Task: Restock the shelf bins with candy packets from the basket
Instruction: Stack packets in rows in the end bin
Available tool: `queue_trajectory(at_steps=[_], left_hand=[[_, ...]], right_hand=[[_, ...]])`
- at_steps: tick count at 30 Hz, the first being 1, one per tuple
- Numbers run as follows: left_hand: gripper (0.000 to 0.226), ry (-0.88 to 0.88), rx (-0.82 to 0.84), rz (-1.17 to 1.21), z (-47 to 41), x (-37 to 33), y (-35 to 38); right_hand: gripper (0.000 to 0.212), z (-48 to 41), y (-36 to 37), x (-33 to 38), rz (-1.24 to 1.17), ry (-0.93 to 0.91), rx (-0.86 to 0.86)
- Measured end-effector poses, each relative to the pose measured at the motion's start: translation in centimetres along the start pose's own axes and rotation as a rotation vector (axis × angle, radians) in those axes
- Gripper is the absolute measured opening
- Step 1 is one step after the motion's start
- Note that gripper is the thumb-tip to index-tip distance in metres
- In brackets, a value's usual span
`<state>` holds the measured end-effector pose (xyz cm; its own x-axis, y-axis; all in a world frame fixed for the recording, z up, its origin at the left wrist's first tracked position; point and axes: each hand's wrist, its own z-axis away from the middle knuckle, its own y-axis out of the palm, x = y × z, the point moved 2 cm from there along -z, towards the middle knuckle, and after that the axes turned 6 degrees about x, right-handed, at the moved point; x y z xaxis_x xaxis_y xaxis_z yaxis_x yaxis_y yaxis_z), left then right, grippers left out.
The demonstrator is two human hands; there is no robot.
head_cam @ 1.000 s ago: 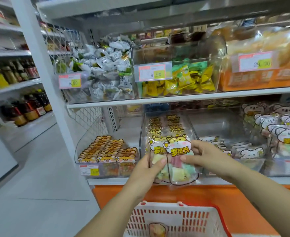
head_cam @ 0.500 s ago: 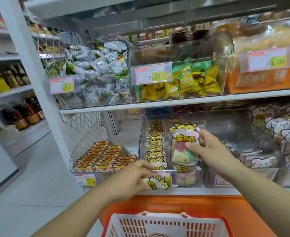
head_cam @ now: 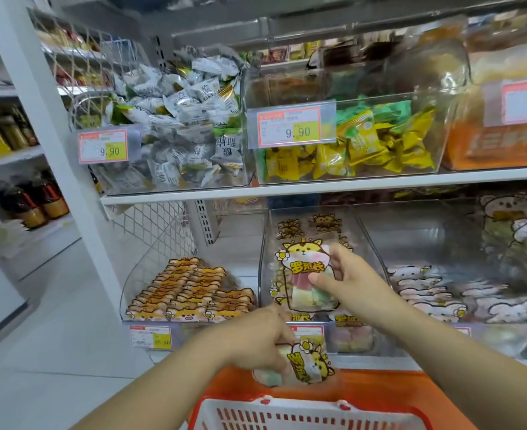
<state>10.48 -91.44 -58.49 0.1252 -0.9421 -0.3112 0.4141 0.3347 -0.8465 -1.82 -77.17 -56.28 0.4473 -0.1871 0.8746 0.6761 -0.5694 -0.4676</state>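
Shop aisle: white shelf (head_cam: pixel 380 183) carries clear candy bins (head_cam: pixel 439 150).

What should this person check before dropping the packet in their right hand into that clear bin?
1. Grip: the right hand holds the upper packet: ok.
2. Target: that packet sits at the middle bin, matching the cat-print packets inside: ok.
3. Room left in the bin: cannot tell.
4. The left hand holds the second packet below the bin's front, out of the way: ok.
5. The basket is under both hands: ok.
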Motion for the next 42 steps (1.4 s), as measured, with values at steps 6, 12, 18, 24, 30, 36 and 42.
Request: queue_trajectory(at_steps=[6, 12, 18, 24, 30, 36, 42], left_hand=[[0.027, -0.035, 0.124, -0.059, -0.2, -0.1, 0.3], [0.036, -0.061, 0.035, 0.052, 0.2, -0.4, 1.6], [0.016, -0.072, 0.01, 0.134, 0.6, -0.8, 1.7], [0.027, -0.101, -0.044, 0.181, 0.4, -0.7, 1.8], [0.051, -0.134, -0.117, 0.228, 0.2, -0.2, 2.3], [0.03, -0.071, -0.248, 0.194, 3.7, 0.1, 2.4], [0.02, -0.104, -0.343, -0.005, 5.9, 0.4, 0.7]], right_hand=[[0.027, 0.1, 0.3, -0.5, 0.085, -0.003, -0.012], [0.028, 0.6, -0.4, 0.2, 0.359, 0.001, -0.158], [0.042, 1.3, -0.3, 2.3, 0.704, 0.043, -0.007], [0.03, 0.0, 0.2, 1.3, 0.511, 0.062, 0.037], [0.034, -0.1, 1.3, -1.5, 0.281, 0.112, -0.008], [0.039, 0.0, 2.2, -2.7, 0.24, 0.146, -0.003], [0.038, -0.5, 3.0, -2.3, 0.348, 0.161, 0.075]])
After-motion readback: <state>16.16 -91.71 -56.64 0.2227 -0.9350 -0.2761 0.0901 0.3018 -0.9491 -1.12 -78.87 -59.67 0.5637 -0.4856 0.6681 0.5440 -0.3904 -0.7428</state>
